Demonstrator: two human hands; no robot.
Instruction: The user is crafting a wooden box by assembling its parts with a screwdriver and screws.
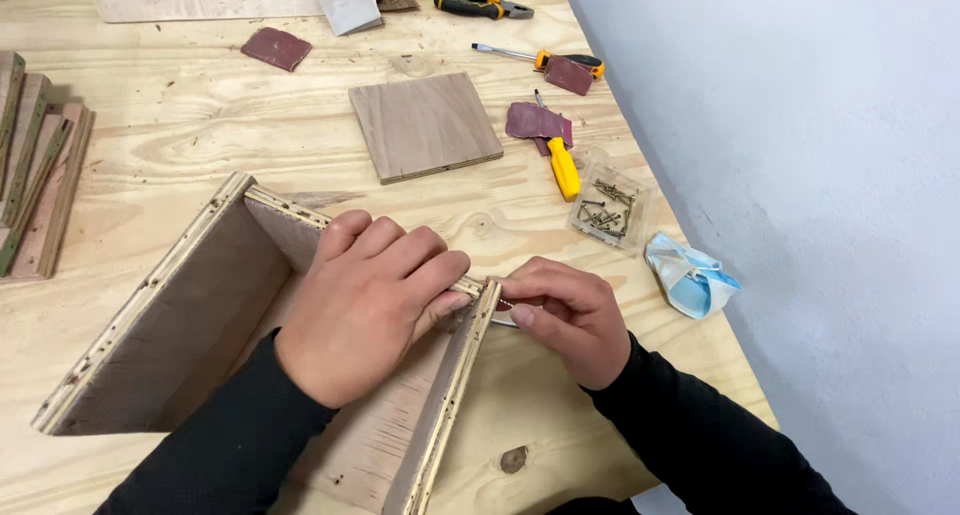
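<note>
The box corner (478, 297) near the desk's (200, 125) front edge is steadied by the left hand (365, 300), curled over it; sandpaper (503, 304) is pinched closed-fingered in the right hand (565, 315).

Two bare hands, left hand (365, 300) and right hand (570, 320), no rings, watch or gloves, short plain fingernails, both forearms in long black sleeves of smooth fabric, close-fitting, reaching down to the wrists
</note>
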